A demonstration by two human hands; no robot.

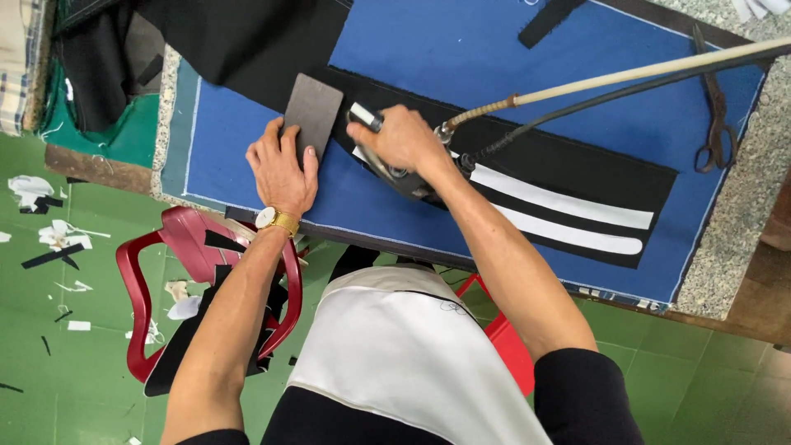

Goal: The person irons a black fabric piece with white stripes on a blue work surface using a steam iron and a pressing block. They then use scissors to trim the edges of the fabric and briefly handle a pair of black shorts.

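Note:
My right hand grips the handle of a steam iron that rests on a long black fabric piece with two white strips on it. A pale hose and a dark cable run from the iron to the upper right. My left hand, with a gold watch at the wrist, lies flat on the blue pressing cover and touches the lower edge of a dark grey rectangular pad just left of the iron.
Old dark scissors lie at the table's right edge on the speckled stone top. More black cloth is piled at the upper left. A red plastic chair with black scraps stands below left; cloth scraps litter the green floor.

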